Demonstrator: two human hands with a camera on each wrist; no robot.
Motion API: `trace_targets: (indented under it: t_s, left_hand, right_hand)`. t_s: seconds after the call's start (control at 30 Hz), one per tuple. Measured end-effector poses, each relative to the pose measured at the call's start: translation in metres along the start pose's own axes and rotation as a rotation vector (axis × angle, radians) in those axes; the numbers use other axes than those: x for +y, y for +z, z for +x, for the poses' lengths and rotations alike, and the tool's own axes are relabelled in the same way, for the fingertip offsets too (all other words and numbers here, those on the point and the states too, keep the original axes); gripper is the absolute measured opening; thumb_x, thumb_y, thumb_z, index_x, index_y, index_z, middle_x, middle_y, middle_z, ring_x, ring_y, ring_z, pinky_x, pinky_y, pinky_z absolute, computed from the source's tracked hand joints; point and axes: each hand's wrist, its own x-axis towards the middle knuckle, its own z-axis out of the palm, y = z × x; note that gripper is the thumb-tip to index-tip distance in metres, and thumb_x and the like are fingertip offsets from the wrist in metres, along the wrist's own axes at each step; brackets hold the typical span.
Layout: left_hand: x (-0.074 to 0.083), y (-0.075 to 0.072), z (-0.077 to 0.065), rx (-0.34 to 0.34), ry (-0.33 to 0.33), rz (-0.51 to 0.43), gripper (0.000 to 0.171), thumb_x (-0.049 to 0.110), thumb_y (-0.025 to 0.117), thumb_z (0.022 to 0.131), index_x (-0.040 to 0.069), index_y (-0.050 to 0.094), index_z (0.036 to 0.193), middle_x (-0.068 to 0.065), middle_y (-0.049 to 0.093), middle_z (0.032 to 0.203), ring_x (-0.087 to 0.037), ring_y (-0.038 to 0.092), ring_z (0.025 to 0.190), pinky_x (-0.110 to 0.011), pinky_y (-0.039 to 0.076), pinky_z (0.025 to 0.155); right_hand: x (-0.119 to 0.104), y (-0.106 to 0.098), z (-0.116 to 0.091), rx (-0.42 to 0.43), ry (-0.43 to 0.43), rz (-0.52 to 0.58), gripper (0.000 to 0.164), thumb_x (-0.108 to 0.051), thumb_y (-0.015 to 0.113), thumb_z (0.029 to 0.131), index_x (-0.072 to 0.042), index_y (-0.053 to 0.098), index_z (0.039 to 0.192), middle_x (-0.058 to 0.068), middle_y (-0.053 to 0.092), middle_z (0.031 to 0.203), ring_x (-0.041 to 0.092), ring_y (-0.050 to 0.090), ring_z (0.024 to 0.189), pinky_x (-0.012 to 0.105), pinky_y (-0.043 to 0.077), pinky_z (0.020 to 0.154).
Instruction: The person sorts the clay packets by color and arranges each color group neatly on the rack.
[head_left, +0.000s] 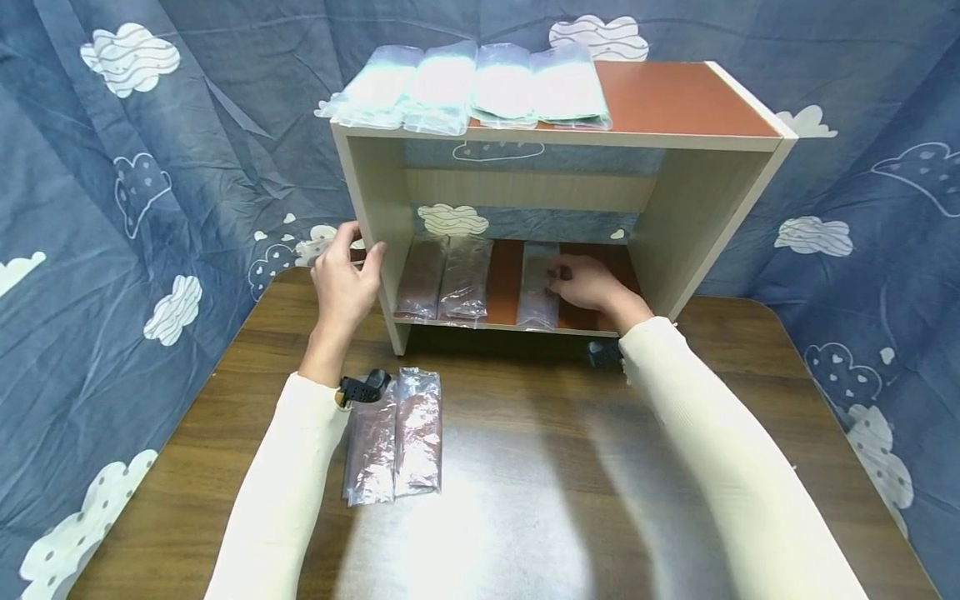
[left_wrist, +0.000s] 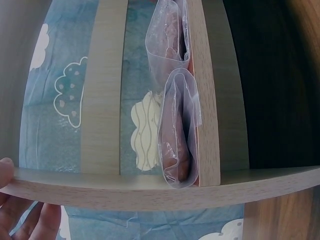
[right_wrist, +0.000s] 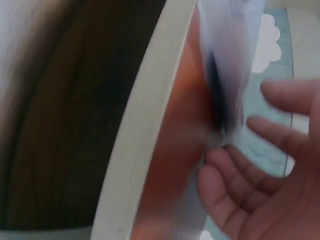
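My left hand (head_left: 343, 279) holds the front edge of the shelf unit's left side panel (left_wrist: 115, 192), thumb inside and fingers outside. Inside the lower compartment, my right hand (head_left: 588, 283) is beside a clear plastic packet (head_left: 536, 292); its fingers (right_wrist: 220, 185) are loosely bent at the packet's side, and light contact cannot be ruled out. Two more clear packets, one (head_left: 422, 275) at the left wall and another (head_left: 465, 279) next to it, lie on the same reddish-brown board. Their contents look brownish through the plastic (left_wrist: 175, 145).
Two shiny clear packets, one (head_left: 373, 458) and its neighbour (head_left: 420, 433), lie on the wooden table (head_left: 510, 533) in front of the shelf unit. Several pale packets (head_left: 442, 83) are on its top board (head_left: 675, 96). A blue cloud-patterned cloth (head_left: 225, 167) hangs behind.
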Motion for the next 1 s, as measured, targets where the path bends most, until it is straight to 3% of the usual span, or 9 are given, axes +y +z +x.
trace_targets:
  t_s: [0.2,0.3,0.5,1.0]
  left_hand:
    - [-0.001,0.001,0.0,0.005,-0.003,0.008,0.03,0.018,0.068,0.088,0.004,0.065,0.114,-0.014,0.073,0.117,-0.034,0.075,0.093,-0.052,0.047,0.087]
    - [-0.001,0.001,0.0,0.008,-0.001,0.009,0.03,0.018,0.068,0.088,0.004,0.065,0.114,-0.014,0.073,0.117,-0.033,0.075,0.093,-0.052,0.047,0.087]
    - [-0.001,0.001,0.0,0.013,0.005,0.0,0.03,0.017,0.068,0.087,0.003,0.065,0.113,-0.015,0.073,0.116,-0.034,0.075,0.092,-0.052,0.047,0.087]
    - [-0.001,0.001,0.0,0.014,0.014,-0.005,0.029,0.016,0.068,0.087,0.003,0.065,0.113,-0.015,0.074,0.115,-0.034,0.075,0.092,-0.053,0.047,0.086]
  right_hand:
    - [0.008,-0.007,-0.004,-0.089,-0.123,0.007,0.054,-0.02,0.062,0.095,-0.003,0.047,0.144,0.023,0.047,0.148,0.04,0.04,0.14,0.057,0.032,0.114]
    - [0.011,-0.007,-0.005,-0.14,-0.173,0.021,0.062,-0.018,0.066,0.092,-0.003,0.043,0.148,0.021,0.04,0.155,0.041,0.031,0.146,0.059,0.026,0.117]
    - [0.013,-0.003,-0.008,-0.185,-0.124,-0.036,0.073,-0.025,0.066,0.091,-0.009,0.034,0.154,0.021,0.023,0.163,0.041,0.017,0.152,0.06,0.021,0.119]
    - [0.004,0.007,0.001,-0.16,-0.093,-0.072,0.073,-0.03,0.066,0.09,-0.013,0.035,0.154,0.02,0.021,0.164,0.043,0.014,0.153,0.064,0.016,0.119]
